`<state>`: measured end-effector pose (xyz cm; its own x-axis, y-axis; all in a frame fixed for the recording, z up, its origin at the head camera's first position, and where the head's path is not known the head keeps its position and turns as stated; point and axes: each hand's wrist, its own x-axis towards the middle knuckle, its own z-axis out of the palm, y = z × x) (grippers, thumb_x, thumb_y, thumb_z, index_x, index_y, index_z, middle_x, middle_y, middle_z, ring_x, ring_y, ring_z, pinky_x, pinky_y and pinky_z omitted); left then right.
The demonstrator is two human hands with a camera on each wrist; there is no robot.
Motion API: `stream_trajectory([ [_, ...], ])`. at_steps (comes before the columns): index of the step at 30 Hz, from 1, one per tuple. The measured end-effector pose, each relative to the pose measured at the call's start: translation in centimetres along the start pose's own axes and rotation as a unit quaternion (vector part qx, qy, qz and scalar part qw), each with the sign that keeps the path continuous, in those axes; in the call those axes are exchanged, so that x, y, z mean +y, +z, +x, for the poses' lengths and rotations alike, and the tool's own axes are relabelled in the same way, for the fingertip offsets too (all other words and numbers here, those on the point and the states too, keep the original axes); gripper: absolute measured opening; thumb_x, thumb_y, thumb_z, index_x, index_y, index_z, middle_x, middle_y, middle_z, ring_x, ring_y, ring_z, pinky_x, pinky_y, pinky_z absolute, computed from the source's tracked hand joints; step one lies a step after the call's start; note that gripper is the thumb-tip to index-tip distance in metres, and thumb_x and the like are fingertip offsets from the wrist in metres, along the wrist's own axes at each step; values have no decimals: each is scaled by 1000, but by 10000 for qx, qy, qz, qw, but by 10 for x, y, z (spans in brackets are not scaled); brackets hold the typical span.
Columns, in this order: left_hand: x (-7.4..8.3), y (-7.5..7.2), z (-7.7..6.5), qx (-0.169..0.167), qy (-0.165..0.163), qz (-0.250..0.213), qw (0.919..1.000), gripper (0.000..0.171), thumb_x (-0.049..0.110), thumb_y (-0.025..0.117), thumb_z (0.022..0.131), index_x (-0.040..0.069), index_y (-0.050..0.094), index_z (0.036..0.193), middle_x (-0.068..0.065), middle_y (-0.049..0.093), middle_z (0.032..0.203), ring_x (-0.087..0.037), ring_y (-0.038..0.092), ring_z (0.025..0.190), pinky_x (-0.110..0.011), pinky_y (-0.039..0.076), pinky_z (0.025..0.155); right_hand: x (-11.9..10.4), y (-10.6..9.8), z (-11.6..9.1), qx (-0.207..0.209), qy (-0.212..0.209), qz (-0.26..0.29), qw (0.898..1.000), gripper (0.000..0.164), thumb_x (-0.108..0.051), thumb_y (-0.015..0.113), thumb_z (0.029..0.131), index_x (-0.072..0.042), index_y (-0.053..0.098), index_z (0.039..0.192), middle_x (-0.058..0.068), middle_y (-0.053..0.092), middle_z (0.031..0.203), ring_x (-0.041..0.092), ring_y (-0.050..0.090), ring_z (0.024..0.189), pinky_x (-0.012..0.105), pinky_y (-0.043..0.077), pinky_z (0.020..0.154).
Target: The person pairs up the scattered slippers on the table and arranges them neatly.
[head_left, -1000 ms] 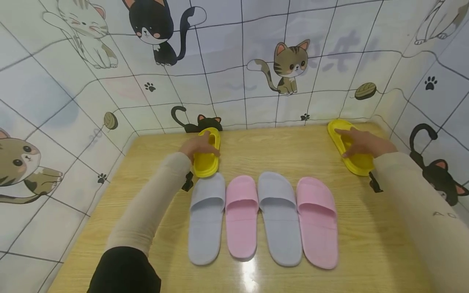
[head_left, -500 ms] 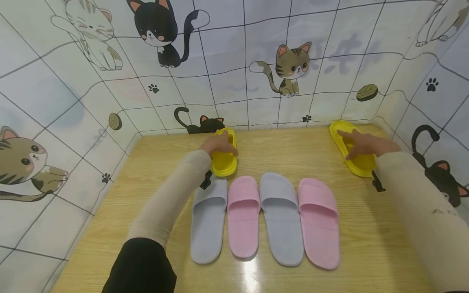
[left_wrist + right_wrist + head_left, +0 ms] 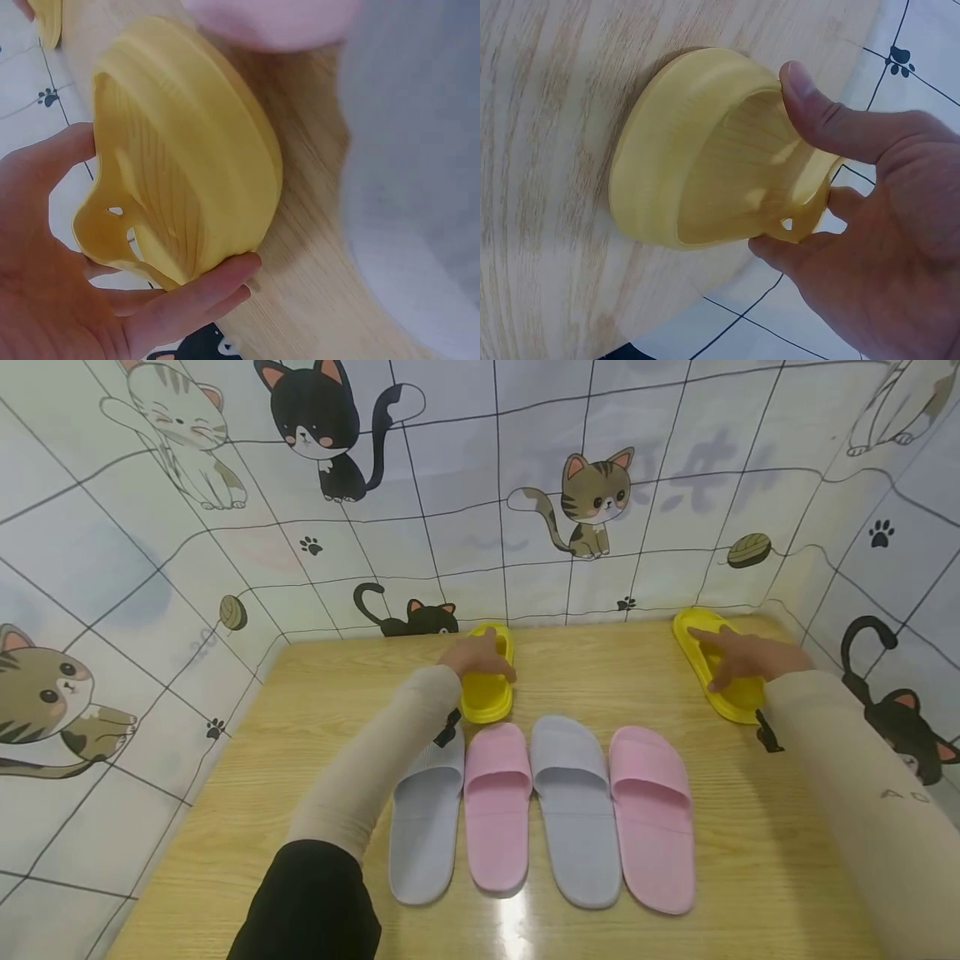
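Note:
My left hand [image 3: 480,657] grips a yellow slipper [image 3: 487,695] by its far end, just behind the toe of the left pink slipper [image 3: 497,802]. The left wrist view shows that slipper [image 3: 195,142] held between the thumb and the fingers [image 3: 195,296]. Far right, my right hand [image 3: 738,656] holds the other yellow slipper [image 3: 738,697] near the back corner. In the right wrist view the thumb [image 3: 817,112] sits on the rim of this slipper [image 3: 690,172], with the fingers on its other side.
Two grey slippers [image 3: 423,818] [image 3: 573,810] and two pink ones lie side by side, alternating, the right pink one [image 3: 652,814] outermost, on the wooden table [image 3: 300,735]. Cat-print walls [image 3: 525,485] close in the back and both sides.
My left hand has carried its yellow slipper to the right, from behind the left grey slipper to behind the left pink one. The right hand and its slipper have hardly moved.

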<state>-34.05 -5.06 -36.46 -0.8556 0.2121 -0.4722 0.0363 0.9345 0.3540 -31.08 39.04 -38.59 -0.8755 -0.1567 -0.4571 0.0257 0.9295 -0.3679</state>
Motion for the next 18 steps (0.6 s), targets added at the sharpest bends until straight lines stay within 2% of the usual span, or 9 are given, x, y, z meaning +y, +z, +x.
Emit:
stream_trajectory([
  [5, 11, 5, 3, 75, 131, 8, 9999, 106, 49, 72, 89, 17, 8, 167, -14, 40, 162, -33, 46, 140, -50, 40, 121, 4, -1, 2, -168, -125, -73, 9998, 114, -12, 81, 85, -10, 0, 165, 47, -16, 157, 75, -3, 139, 85, 8, 111],
  [9, 19, 10, 7, 100, 114, 44, 9999, 106, 49, 73, 89, 18, 9, 167, -12, 42, 162, -31, 47, 140, -48, 41, 121, 6, -2, 1, -319, -132, -18, 9994, 116, -5, 80, 83, -8, -3, 164, 49, -21, 155, 75, -6, 139, 85, 9, 111],
  [18, 37, 16, 11, -102, 33, 193, 9998, 106, 50, 68, 92, 17, 1, 167, -13, 46, 159, -27, 52, 133, -43, 43, 119, 1, -1, 1, -46, -9, -220, 9997, 117, -16, 84, 82, -13, 4, 166, 45, -12, 159, 76, -1, 139, 85, 9, 111],
])
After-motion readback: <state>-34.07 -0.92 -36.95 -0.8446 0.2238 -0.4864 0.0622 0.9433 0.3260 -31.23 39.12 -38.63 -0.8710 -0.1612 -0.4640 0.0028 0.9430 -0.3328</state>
